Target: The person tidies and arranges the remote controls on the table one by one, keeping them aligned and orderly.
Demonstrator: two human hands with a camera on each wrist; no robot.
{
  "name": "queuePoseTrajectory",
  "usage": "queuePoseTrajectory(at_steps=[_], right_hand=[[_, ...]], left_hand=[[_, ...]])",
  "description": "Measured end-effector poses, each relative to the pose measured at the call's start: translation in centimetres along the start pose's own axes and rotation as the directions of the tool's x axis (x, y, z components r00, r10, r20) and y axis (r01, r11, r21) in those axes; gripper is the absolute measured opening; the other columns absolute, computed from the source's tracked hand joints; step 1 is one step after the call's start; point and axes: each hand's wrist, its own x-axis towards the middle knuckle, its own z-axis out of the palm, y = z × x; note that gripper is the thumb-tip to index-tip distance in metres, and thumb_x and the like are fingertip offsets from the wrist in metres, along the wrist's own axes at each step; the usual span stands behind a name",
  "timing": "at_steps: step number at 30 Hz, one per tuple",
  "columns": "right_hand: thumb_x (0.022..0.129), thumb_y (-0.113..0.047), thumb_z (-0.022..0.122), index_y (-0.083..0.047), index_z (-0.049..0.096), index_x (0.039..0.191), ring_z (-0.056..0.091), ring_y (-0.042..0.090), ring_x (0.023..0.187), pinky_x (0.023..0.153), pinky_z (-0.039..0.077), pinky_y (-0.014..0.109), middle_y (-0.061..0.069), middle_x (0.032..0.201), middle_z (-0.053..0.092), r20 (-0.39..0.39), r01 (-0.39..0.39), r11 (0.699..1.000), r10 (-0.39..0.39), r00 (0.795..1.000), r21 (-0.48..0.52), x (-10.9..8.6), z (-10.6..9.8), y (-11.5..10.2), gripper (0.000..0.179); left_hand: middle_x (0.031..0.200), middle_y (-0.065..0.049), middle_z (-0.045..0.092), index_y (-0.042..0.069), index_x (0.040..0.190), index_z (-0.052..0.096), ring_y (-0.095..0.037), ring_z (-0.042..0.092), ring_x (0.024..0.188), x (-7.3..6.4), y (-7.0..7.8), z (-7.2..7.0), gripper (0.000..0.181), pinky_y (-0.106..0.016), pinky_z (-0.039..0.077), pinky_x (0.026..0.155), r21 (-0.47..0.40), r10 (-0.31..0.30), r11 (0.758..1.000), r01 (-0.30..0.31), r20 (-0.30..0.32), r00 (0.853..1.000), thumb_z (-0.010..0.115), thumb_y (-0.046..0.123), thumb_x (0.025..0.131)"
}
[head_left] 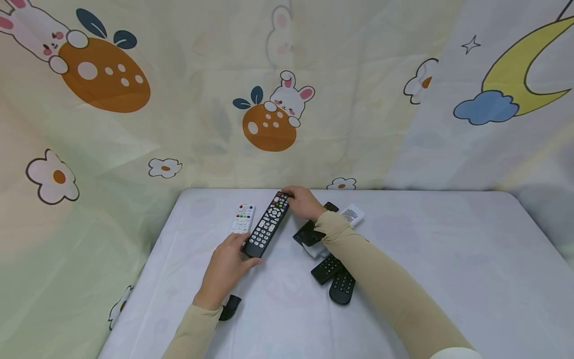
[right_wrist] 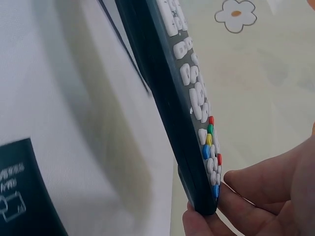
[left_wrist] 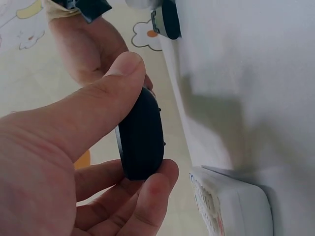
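A long black remote control (head_left: 268, 227) with white and a few coloured buttons is held slantwise above the table between both hands. My left hand (head_left: 226, 267) grips its near end; in the left wrist view the thumb lies on one side of the black remote (left_wrist: 140, 137) and the fingers curl on the other. At the far end, my right hand (head_left: 306, 202) pinches the remote's corner between thumb and fingers, as the right wrist view shows near the coloured buttons. A white remote control (head_left: 242, 218) lies on the table just left of the black one.
Under and beside the right forearm lie several things: a black packet (head_left: 309, 233), a white item with a printed code (head_left: 353, 215), and two black remotes, one squarer (head_left: 327, 269) and one rounded (head_left: 342, 288). The white table (head_left: 448, 259) ends at a patterned curtain (head_left: 215, 124).
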Motion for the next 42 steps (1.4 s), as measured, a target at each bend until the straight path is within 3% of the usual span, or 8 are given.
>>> queuePoseTrajectory(at_steps=[13,23,27,42], right_hand=[[0.102,-0.002,0.043,-0.001,0.054,0.143,0.048,0.03,0.134,0.111,0.039,0.042,0.017,0.146,0.052,0.017,-0.019,0.999,0.02,1.0,-0.047,1.5,1.8,0.3,0.042],[0.104,-0.005,0.044,-0.003,0.052,0.144,0.041,0.029,0.141,0.115,0.034,0.041,0.014,0.15,0.048,0.051,-0.048,0.997,0.051,0.997,-0.053,1.9,3.1,-0.7,0.041],[0.104,-0.006,0.043,-0.003,0.052,0.145,0.043,0.028,0.139,0.114,0.035,0.04,0.014,0.15,0.049,0.069,-0.072,0.996,0.076,0.995,-0.049,1.9,3.5,-1.0,0.042],[0.102,-0.006,0.046,-0.003,0.053,0.144,0.048,0.027,0.133,0.112,0.037,0.04,0.014,0.147,0.052,0.095,-0.04,0.993,0.051,0.994,-0.111,2.8,4.8,-0.4,0.042]], left_hand=[[0.111,-0.016,0.066,-0.006,0.127,0.065,-0.015,0.058,0.076,-0.7,0.5,0.6,0.072,-0.031,0.052,0.069,0.015,-0.033,0.999,0.034,-0.029,0.999,0.094,0.024,0.068],[0.11,-0.018,0.066,-0.007,0.125,0.066,-0.023,0.063,0.084,-1.5,0.4,1.1,0.074,-0.04,0.055,0.074,0.04,-0.04,0.998,0.043,-0.062,0.997,0.095,0.028,0.067],[0.106,-0.018,0.067,-0.007,0.125,0.066,-0.025,0.065,0.085,-1.6,0.5,1.3,0.075,-0.041,0.055,0.073,0.067,-0.043,0.997,0.047,-0.064,0.997,0.095,0.03,0.066],[0.101,-0.017,0.07,-0.003,0.119,0.07,-0.029,0.07,0.078,-1.7,1.1,1.7,0.073,-0.043,0.055,0.06,0.208,-0.056,0.975,0.073,-0.087,0.995,0.094,0.04,0.065]])
